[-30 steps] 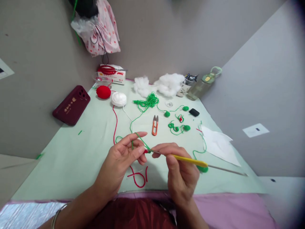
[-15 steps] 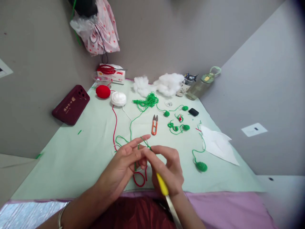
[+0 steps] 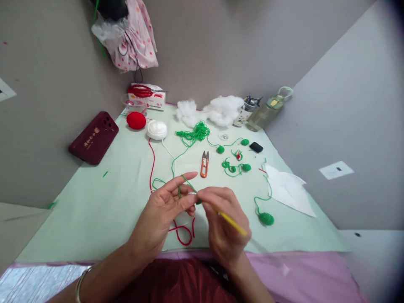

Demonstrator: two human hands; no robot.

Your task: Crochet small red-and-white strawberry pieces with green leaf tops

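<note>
My left hand (image 3: 168, 200) pinches a small green crochet piece (image 3: 198, 201) between thumb and fingers. Green yarn (image 3: 188, 182) runs from that piece over the raised left index finger. My right hand (image 3: 225, 223) grips a yellow-handled crochet hook (image 3: 232, 223), its tip at the piece and mostly hidden by fingers. Below the hands lies a loop of red yarn (image 3: 184, 243). The green strand leads back to a loose tangle of green yarn (image 3: 197, 132). Orange thread snips (image 3: 204, 165) rest just beyond my fingers.
A red yarn ball (image 3: 136, 120) and white yarn ball (image 3: 157, 130) sit at the back left, near a maroon phone (image 3: 94, 139). White stuffing (image 3: 223, 111) lies at the back. Several green crocheted pieces (image 3: 266, 219), white sheets (image 3: 288, 189) and a bottle (image 3: 265, 110) are on the right.
My right hand has turned, swinging the hook's handle from pointing down toward me to pointing out to the right. The yarn over my left index finger now stretches in a longer line.
</note>
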